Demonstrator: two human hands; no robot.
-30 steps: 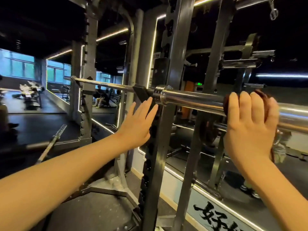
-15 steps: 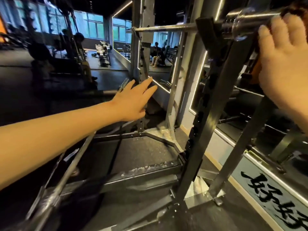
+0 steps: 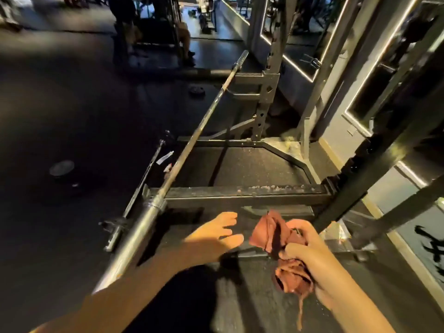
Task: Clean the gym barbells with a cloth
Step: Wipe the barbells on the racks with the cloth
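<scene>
Floor: dark rubber gym flooring [image 3: 72, 111] fills the left and the near ground. A round weight plate [image 3: 62, 168] lies flat on it at the left, well apart from everything else.
Rack: the black power rack's low crossbeam [image 3: 240, 192] runs left to right just beyond my hands, with a speckled mat [image 3: 252, 164] behind it. One slanted upright [image 3: 374, 169] rises at the right, and a holed upright [image 3: 266, 92] stands farther off.
Wall: mirror panels on the far right are edged with bright light strips [image 3: 290, 63].
Barbell: the steel barbell [image 3: 187, 150] lies on a diagonal. Its thick sleeve [image 3: 137, 234] is near me on the left, and its shaft crosses over the left end of the crossbeam and runs to the far side of the rack.
Second bar: a thinner bar [image 3: 144, 176] lies on the floor just left of the barbell, roughly alongside it.
Cloth: the reddish-brown cloth [image 3: 269, 233] is bunched in my right hand, off the barbell and to its right. One fold sticks up above my fingers, and the rest hangs crumpled below with a loose strand dangling.
Right hand: my right hand [image 3: 319, 260] is clamped on the cloth, fingers curled round it.
Left hand: my left hand [image 3: 213, 239] holds nothing. Its fingers are apart and loosely straight, the tips just beside the cloth's upper fold with a thin gap between, and it hovers between sleeve and cloth.
Background: far gym equipment [image 3: 149, 27] is too blurred to tell apart.
</scene>
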